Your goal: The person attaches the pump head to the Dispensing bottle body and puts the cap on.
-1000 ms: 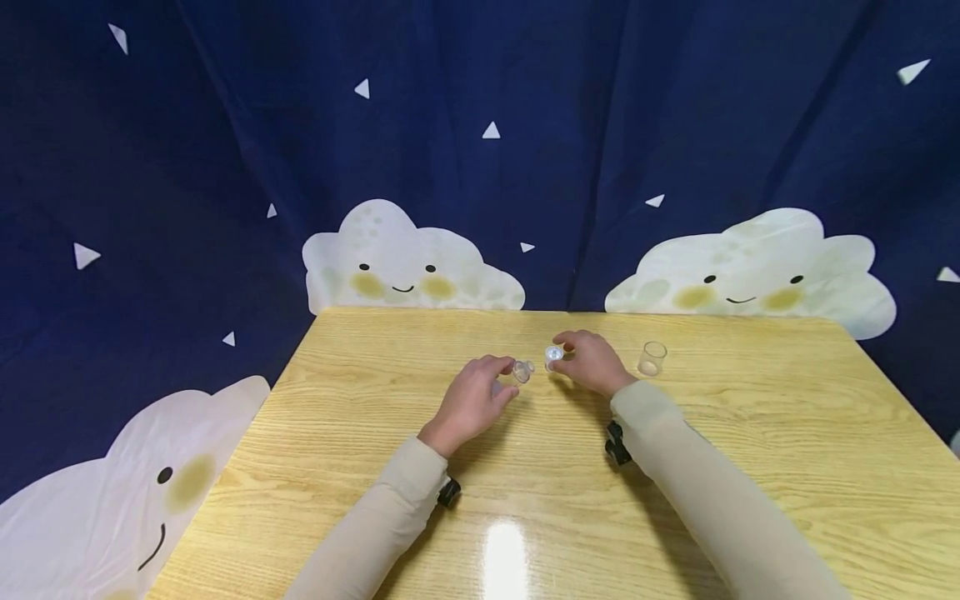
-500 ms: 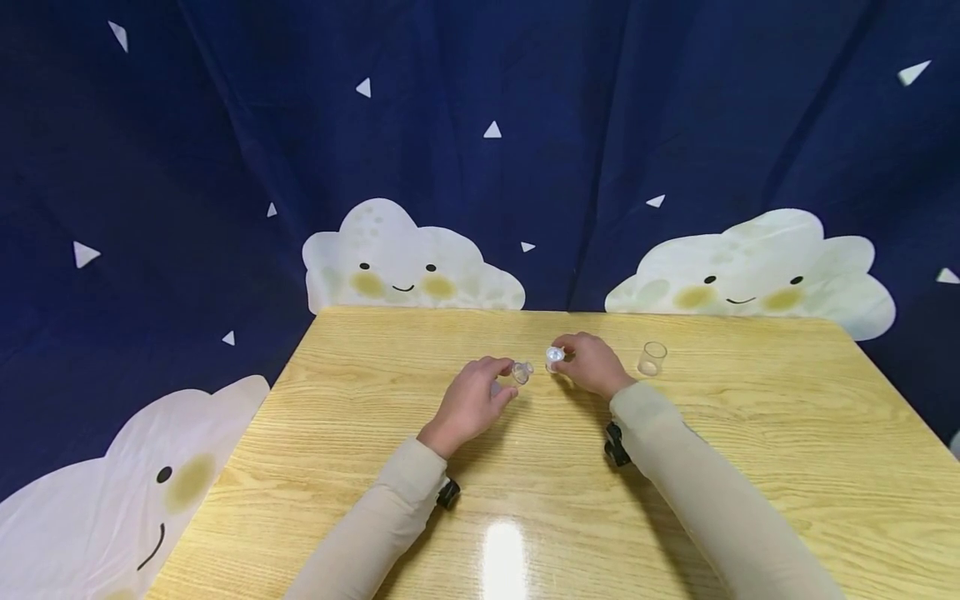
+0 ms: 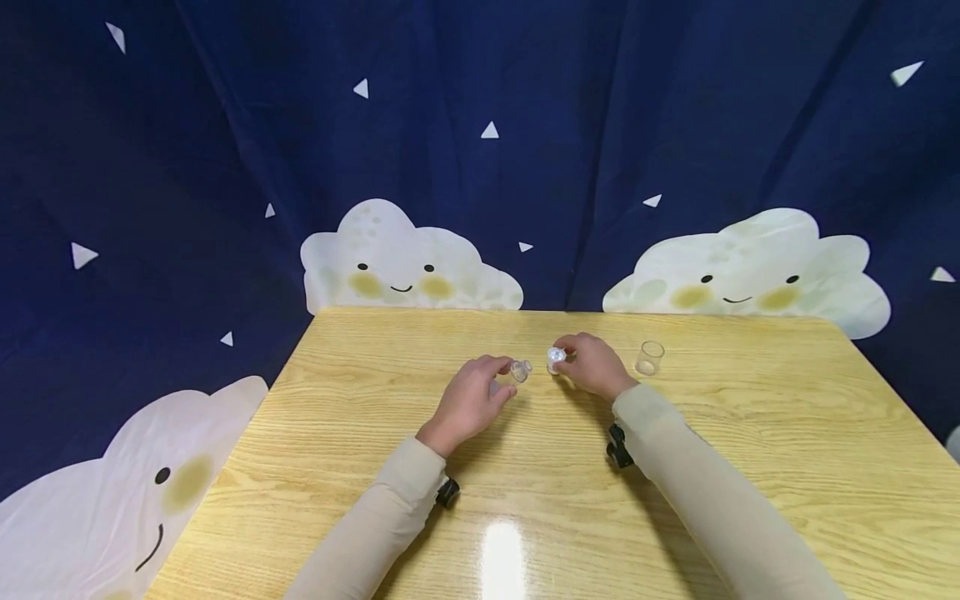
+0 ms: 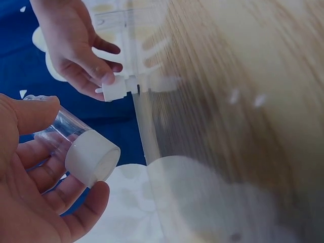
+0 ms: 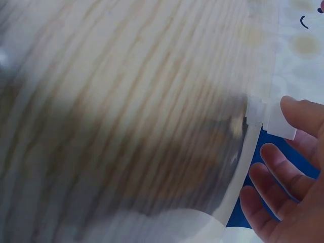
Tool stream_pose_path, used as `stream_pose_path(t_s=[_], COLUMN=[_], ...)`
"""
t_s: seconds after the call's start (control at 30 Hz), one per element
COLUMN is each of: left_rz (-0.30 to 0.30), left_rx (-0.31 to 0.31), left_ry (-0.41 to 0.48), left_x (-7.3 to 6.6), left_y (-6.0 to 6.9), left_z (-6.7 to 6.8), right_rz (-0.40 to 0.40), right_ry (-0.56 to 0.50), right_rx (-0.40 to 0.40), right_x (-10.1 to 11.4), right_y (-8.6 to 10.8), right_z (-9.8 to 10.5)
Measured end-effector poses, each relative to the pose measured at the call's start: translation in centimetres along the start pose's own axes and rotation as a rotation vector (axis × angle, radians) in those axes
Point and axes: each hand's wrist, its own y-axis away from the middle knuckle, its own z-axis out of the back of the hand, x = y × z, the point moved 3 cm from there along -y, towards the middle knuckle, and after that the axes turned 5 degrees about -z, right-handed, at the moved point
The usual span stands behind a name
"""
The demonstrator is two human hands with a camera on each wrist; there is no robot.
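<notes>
My left hand holds a small clear container between thumb and fingers above the table. In the left wrist view this container is a tilted clear tube with a white cap at its lower end. To its right, my right hand pinches a small white piece at the table surface. The right wrist view shows the thumb and a finger on that white piece, the other fingers spread below it. The two held things are apart.
A clear, open-topped cylinder stands on the wooden table, right of my right hand. Behind the table's far edge hangs a dark blue curtain with white clouds and triangles.
My right fingers have closed on the white piece, where earlier they stood wider around it. My left hand and its container have hardly moved.
</notes>
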Motion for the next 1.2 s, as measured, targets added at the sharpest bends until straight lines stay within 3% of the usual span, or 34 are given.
stream_pose_path(t_s=[0.4, 0.8, 1.2], left_rz=[0.003, -0.029, -0.036], left_rx=[0.005, -0.017, 0.007], left_ry=[-0.013, -0.028, -0.01], left_x=[-0.1, -0.6, -1.0], left_y=[0.1, 0.0, 0.3], left_z=[0.2, 0.4, 0.1], right_rz=[0.033, 0.147, 0.152], right_ry=[-0.01, 0.02, 0.018], right_rx=[-0.017, -0.05, -0.045], right_x=[0.0, 1.1, -0.3], right_y=[1.1, 3.8, 6.1], right_z=[0.4, 1.3, 1.9])
